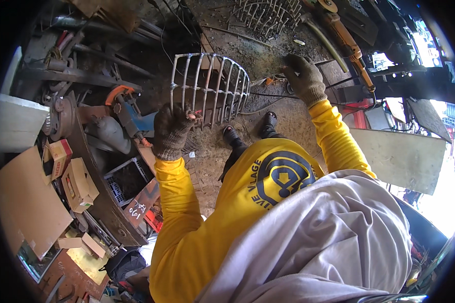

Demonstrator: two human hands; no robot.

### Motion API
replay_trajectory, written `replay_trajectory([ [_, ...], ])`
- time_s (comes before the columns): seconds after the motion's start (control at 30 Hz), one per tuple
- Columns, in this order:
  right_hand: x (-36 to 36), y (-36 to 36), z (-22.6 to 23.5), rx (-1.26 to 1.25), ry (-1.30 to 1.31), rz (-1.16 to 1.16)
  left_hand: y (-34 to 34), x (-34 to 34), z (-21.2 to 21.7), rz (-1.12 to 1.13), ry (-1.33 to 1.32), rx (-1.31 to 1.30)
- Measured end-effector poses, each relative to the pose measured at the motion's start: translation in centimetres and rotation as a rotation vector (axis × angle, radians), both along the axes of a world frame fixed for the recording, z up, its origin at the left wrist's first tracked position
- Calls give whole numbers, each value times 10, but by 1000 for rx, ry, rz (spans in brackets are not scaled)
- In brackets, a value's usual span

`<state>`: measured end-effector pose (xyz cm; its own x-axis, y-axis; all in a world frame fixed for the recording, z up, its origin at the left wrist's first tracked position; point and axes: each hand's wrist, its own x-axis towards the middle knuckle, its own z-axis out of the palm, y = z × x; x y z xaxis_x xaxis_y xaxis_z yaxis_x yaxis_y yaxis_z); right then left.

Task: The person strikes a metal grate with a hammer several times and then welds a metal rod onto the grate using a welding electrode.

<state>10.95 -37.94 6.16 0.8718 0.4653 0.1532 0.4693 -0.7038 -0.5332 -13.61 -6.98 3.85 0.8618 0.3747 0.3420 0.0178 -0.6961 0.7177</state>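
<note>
Just above the middle of the frame, a curved grille of welded metal bars (210, 87) stands on the dirt floor (268, 55), its bowed frame arching toward the right. The left hand (171, 130), in a dark knit work glove, is closed tight around the grille's lower left corner, fingers curled in a fist over the bar ends; something small and reddish shows at the fingertips, too small to identify. The right hand (304, 77), also gloved, sits in the upper right of centre with fingers bent downward near a thin dark cable (288, 96) that runs across the ground; whether it is pinching the cable or only resting above it cannot be told. A second bar grille (268, 15) lies at the top of the frame, and an orange-handled tool (346, 43) lies to the upper right. Cardboard boxes (73, 179) crowd the lower left. As a judgement: held at one corner only, the grille could swing or tip and its open bar ends could catch the glove or strike the sandalled feet (250, 129) just beneath it; the cable by those feet looks a likely snag.
</note>
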Motion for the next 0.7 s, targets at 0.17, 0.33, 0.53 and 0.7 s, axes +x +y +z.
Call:
replay_trajectory([
  [0.17, -5, -1, -4, 14, -82, -5, -25, 15, 11, -107, -44, -1009],
  [0.33, -10, 1, 0, 41, -47, -33, -25, 28, -15, -191, -29, -1197],
  [0.53, -8, -3, -3, 61, -118, -7, -27, 40, -44, 46, 73, -747],
  [0.7, -6, -7, -6, 121, -104, 21, -18, 44, -77, 105, 194, -438],
])
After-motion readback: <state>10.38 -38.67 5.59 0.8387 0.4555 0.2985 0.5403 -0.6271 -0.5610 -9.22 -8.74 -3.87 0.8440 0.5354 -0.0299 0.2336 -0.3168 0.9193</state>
